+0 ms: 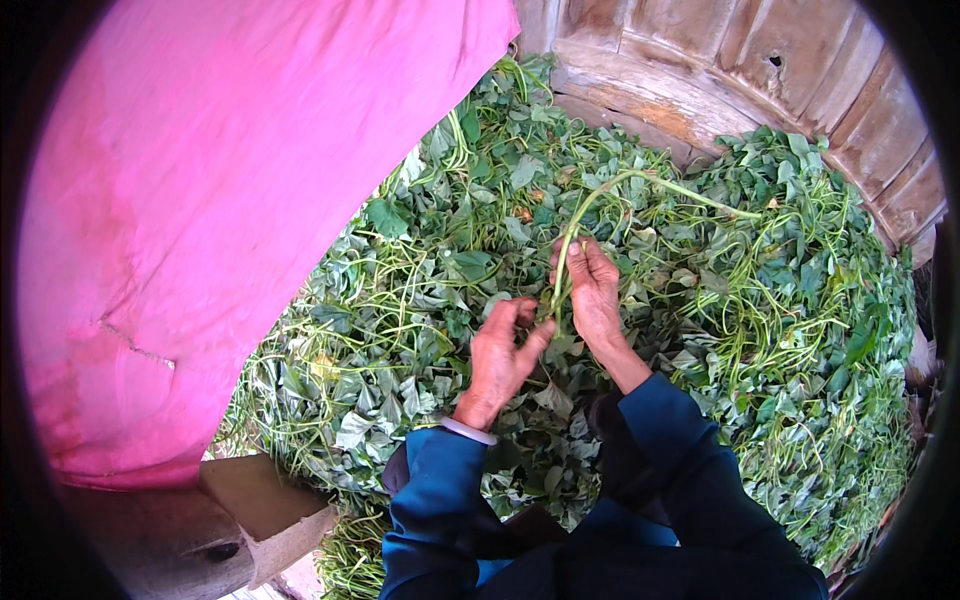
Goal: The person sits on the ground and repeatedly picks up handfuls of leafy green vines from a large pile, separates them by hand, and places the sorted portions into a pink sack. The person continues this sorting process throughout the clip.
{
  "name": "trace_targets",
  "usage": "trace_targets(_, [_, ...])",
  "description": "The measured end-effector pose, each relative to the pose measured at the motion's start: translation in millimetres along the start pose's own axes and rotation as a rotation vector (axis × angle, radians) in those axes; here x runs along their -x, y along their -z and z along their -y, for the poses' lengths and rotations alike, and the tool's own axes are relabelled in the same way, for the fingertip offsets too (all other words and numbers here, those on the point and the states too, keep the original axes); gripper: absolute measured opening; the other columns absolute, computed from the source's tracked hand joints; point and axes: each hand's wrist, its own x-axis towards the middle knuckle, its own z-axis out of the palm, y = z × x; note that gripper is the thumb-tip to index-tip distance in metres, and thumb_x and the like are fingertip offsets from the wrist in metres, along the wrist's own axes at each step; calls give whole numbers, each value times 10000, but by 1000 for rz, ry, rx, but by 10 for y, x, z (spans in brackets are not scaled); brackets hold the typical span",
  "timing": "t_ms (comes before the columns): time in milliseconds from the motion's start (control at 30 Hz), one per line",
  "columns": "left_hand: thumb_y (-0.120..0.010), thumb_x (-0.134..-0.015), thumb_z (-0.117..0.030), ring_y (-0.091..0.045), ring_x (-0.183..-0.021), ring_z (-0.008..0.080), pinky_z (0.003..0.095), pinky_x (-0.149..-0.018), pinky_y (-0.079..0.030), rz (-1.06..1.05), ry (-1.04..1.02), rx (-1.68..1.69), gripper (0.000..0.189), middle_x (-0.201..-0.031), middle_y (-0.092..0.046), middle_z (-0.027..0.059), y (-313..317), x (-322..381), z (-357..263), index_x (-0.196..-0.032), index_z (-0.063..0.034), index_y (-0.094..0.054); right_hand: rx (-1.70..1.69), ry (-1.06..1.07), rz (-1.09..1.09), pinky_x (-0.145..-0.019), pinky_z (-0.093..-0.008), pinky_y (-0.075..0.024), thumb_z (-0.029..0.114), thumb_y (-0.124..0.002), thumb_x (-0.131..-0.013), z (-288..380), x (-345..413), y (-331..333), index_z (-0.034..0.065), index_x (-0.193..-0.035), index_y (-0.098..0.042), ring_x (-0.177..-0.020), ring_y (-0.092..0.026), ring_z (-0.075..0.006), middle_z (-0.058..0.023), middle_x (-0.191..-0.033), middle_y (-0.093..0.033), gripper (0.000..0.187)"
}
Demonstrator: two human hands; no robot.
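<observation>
My right hand point(592, 289) grips a long pale-green vine stem point(581, 214) between thumb and fingers. From this grip the stem arches up and over to the right, largely bare of leaves along the arch. My left hand point(504, 351) is close by on the left, its thumb tip at the stem's lower end and its fingers curled. Whether those fingers pinch anything is not clear. A pale bangle point(468, 431) rings the left wrist. Beneath both hands spreads a deep heap of cut leafy vines point(465, 266), with green leaves and tangled thin stems.
A bright pink cloth sheet point(247, 165) hangs across the upper left, over part of the heap. Weathered wooden panelling point(675, 82) borders the heap at the upper right. At the lower left lie a thick wooden beam point(157, 540) and a brown block-like piece point(262, 495).
</observation>
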Motion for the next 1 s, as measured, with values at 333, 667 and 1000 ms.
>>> trace_targets(333, [-533,-848,-80,-498,-608,87,220,-596,-397,82,341,414,128,-626,-557,17,127,-113,74,-911,14,-592,1036,718,107,-496,-366,-473,-58,-565,-755,84,-240,373,-7,-956,-505,-614,-576,-295,-146,-817,-529,216])
trace_targets(667, [-591,-840,-122,-381,-431,88,228,-428,-325,-53,624,1020,164,-542,-457,-6,458,-181,80,-900,28,-622,-49,-90,-471,-334,-191,-276,94,-640,-785,351,-526,758,74,-874,-613,-413,-357,-42,14,-687,-564,95])
trace_targets(1000, [-548,-892,-227,-513,-468,139,251,-463,-431,193,606,853,216,-598,-575,56,217,-151,82,-837,-20,-579,40,-299,245,-560,-222,-409,236,-523,-916,-137,25,37,9,-870,-601,-644,-496,-82,-10,-740,-580,245])
